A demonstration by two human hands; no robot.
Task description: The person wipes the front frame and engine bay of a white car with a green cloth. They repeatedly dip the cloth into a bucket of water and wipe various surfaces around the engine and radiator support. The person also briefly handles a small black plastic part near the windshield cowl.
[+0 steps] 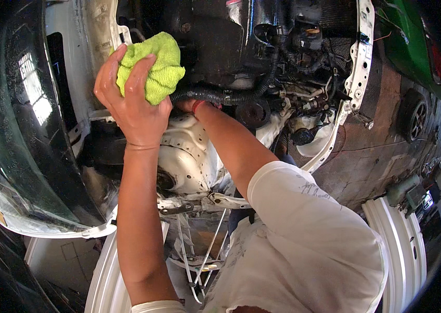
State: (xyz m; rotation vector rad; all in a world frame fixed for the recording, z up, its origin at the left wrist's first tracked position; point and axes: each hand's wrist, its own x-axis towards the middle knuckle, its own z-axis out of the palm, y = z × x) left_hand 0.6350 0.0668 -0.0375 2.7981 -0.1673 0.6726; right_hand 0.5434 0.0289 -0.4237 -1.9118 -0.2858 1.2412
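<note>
The left hand [137, 117] is raised over the open engine bay of a vehicle. Its grip is closed on a bunched, lime-green, textured fabric cloth [162, 65], with fingers bent over the near and left sides. The cloth stands beside the cream-white metal body edge [106, 39]; whether it touches that edge cannot be determined.

The right hand [186, 105] reaches in at the black corrugated plastic hose [238, 98] and is mostly hidden beneath it. The state of its grip cannot be told. A narrow red band [197, 106] encircles the right wrist.

Below the hands lies a white, domed, perforated sheet-metal housing [186, 156]. A round black component [253, 112] sits just right of the right wrist. A white metal rail with punched holes [358, 78] bounds the bay at right. Beyond it are a dark wheel with a spoked rim [413, 115], on the brown floor [369, 151], and a glossy green vehicle body [413, 44].
</note>
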